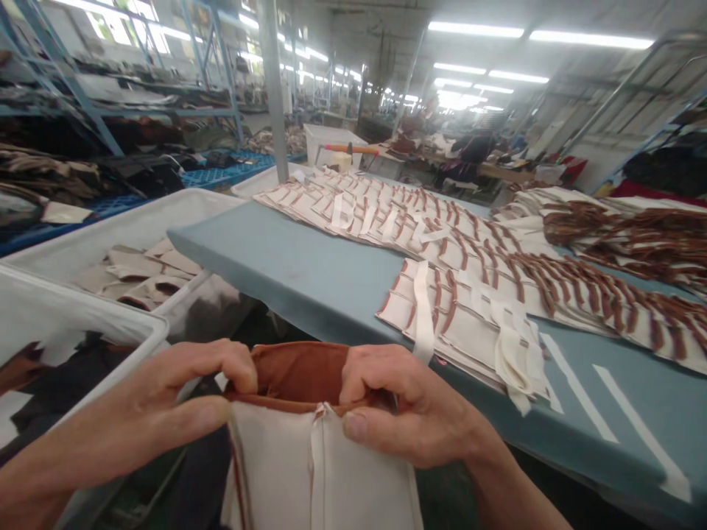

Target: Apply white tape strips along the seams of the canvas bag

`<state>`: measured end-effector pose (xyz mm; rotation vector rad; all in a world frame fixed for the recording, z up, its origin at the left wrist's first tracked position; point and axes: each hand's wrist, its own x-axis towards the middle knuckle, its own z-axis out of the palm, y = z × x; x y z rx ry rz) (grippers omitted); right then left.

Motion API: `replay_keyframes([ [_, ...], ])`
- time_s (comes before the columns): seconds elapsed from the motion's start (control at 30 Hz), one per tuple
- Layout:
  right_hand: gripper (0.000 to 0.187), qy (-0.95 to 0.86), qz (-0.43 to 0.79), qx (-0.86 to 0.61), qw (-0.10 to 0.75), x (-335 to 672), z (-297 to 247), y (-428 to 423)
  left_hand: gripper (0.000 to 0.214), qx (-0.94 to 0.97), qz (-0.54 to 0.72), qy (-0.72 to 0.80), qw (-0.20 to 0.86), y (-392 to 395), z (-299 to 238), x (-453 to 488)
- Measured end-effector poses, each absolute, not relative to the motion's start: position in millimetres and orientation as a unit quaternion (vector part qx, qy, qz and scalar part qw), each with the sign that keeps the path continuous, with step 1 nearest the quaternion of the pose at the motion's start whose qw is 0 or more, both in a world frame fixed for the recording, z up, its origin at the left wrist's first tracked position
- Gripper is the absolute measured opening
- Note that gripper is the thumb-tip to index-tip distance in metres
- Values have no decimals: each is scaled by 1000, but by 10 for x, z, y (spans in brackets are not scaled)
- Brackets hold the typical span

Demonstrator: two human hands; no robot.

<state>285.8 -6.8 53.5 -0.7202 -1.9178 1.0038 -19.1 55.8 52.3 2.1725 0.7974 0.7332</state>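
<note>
In front of me hangs a sewn fabric piece (276,464), cream outside with a reddish-brown lining (306,372) and a seam down its middle. Its top edge is spread into an opening. My left hand (193,390) pinches the left end of that edge between thumb and curled fingers. On the other side, my right hand (403,405) grips the edge just right of the seam, thumb outside and fingers inside. The lower part of the piece runs out of view.
A blue-grey table (265,258) carries overlapping rows of cream-and-brown pieces (475,250) and loose white strips (579,390). White bins (188,202) with fabric parts stand at the left. A metal post (273,96) rises behind the table. Farther back is a person (478,151).
</note>
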Motion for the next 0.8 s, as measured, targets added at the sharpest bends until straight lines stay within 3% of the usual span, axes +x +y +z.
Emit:
replay_keyframes([
  [0.07, 29, -759, 432, -268, 406, 2824, 549, -45, 21, 849, 221, 265, 400, 557, 663, -55],
  [0.17, 32, -743, 473, -248, 404, 2764, 509, 2, 11, 860, 204, 235, 404, 524, 726, 128],
  [0.33, 36, -731, 480, -251, 414, 2754, 413, 28, 17, 866, 245, 203, 386, 455, 643, 289],
  [0.8, 11, -811, 252, -360, 385, 2657, 367, -77, 17, 834, 190, 261, 447, 455, 535, 346],
])
